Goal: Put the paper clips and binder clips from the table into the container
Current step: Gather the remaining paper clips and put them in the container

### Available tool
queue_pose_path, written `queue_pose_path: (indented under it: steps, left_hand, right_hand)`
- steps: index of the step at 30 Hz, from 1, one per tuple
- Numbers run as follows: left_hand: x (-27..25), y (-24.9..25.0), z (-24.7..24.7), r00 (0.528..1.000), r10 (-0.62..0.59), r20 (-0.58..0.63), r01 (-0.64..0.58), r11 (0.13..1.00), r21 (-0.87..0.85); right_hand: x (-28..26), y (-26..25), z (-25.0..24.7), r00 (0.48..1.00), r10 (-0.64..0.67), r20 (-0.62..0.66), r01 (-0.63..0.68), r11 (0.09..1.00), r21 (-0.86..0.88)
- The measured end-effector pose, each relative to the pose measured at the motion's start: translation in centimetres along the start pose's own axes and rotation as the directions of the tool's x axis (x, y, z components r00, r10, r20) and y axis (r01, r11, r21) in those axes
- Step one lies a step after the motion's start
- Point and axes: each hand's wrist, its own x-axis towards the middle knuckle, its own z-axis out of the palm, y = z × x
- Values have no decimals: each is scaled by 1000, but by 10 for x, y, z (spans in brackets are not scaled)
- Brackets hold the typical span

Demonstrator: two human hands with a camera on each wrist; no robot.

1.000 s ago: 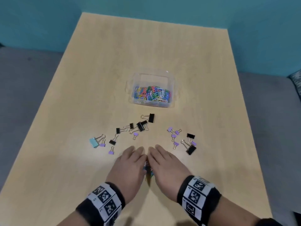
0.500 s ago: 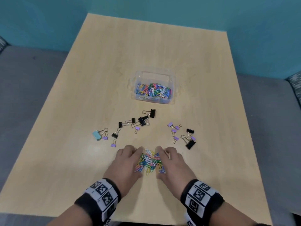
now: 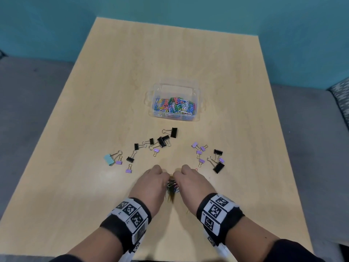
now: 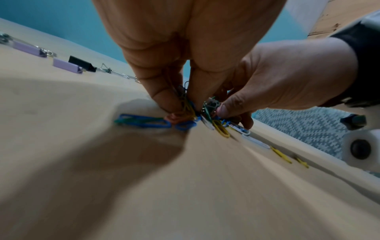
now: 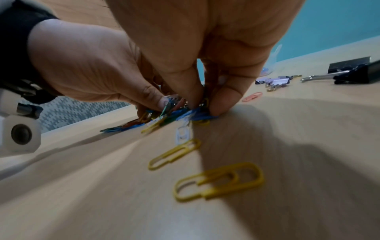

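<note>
A heap of coloured paper clips (image 3: pixel 171 186) lies near the table's front edge, squeezed between my two hands. My left hand (image 3: pixel 151 183) curls its fingers round the heap from the left and my right hand (image 3: pixel 191 183) from the right; both pinch clips (image 4: pixel 186 112) (image 5: pixel 193 112) against the wood. Two yellow clips (image 5: pixel 219 181) lie loose behind my right hand, and a pink one (image 3: pixel 195 169) beside it. The clear plastic container (image 3: pixel 174 86), holding many coloured paper clips, stands further back at mid-table. Black, purple and one light blue binder clip (image 3: pixel 109 159) lie scattered between it and my hands.
One group of binder clips (image 3: pixel 162 141) spreads left and centre, another group (image 3: pixel 213 157) on the right. The wooden table (image 3: pixel 170 53) has bare wood behind the container. Grey floor and a teal wall surround it; a patterned cushion (image 3: pixel 341 95) shows at far right.
My hands lay flat side by side over the clips, then parted to show the heap. Now the fingers have curled in and closed the heap between them.
</note>
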Motion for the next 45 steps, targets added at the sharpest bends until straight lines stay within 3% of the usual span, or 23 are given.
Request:
queue_pose_path:
  steps: [6,10,15,19,23,26,28,31,33,36,39,42,45]
  left_hand:
    - [-2,-3,-8,1000,-12,-19,11,998,-58]
    - [-2,-4,-19,998,-54,-33,46,981,-190]
    - [-1,-7,-40,998,-49,-29,35,936,-350]
    - [7,-8,-70,996,-86,-36,53,839,-541]
    - [37,-5,-107,980,-175,-95,59,712,-700]
    - [72,-4,-135,963,-201,-179,25,729,-685]
    - [98,-5,-148,953,-190,-236,-6,768,-640]
    - [139,-6,-160,944,-93,-316,-23,938,-345]
    - [159,-3,-163,952,-40,-303,1,992,-128]
    - [175,-2,-158,973,-55,-225,44,998,-50]
    - [158,-7,-151,978,-45,-205,35,998,-50]
    - [108,-11,-134,967,18,-253,-38,996,-76]
    - [51,-9,-94,989,96,-111,-107,989,-98]
  right_hand:
    - [2,8,-4,1000,12,-7,-13,1000,-3]
    - [0,15,-11,1000,24,13,-25,1000,10]
    - [-5,25,-30,999,-22,34,16,987,162]
    - [-4,31,-63,999,-36,-34,46,940,339]
    - [15,31,-107,983,0,-182,89,871,482]
    - [39,32,-137,958,63,-279,97,844,527]
    - [62,35,-153,942,67,-329,104,874,475]
    - [101,40,-168,935,76,-345,60,929,366]
    - [123,42,-175,942,111,-315,-14,955,297]
    - [138,43,-178,947,167,-275,-99,964,245]
    - [125,45,-171,943,206,-262,-159,969,187]
    - [82,39,-141,953,123,-278,-82,985,153]
    - [32,27,-87,996,-12,-91,17,998,54]
